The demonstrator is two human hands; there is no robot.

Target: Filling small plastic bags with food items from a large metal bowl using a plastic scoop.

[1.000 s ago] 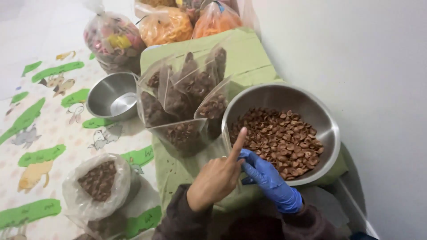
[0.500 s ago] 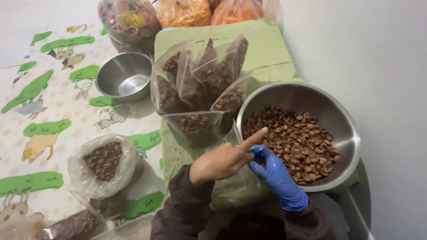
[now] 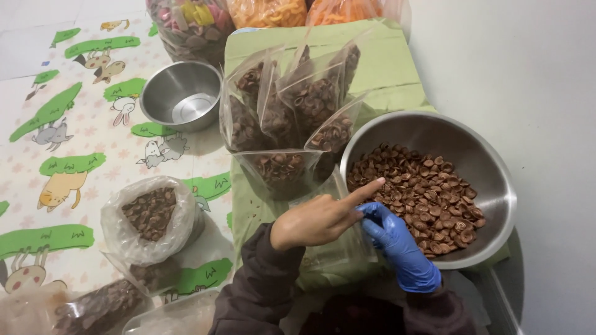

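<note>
The bare left hand (image 3: 313,220) pinches the clear bag (image 3: 338,239), forefinger pointing right; the gloved right hand (image 3: 394,239), fingers curled, grips its mouth beside the bowl (image 3: 496,186).

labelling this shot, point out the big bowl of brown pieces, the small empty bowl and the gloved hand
big bowl (image 3: 496,186), head view, bare inner wall at right
small empty bowl (image 3: 181,102), head view, inside bottom
gloved hand (image 3: 397,245), head view, back of the blue glove
</note>
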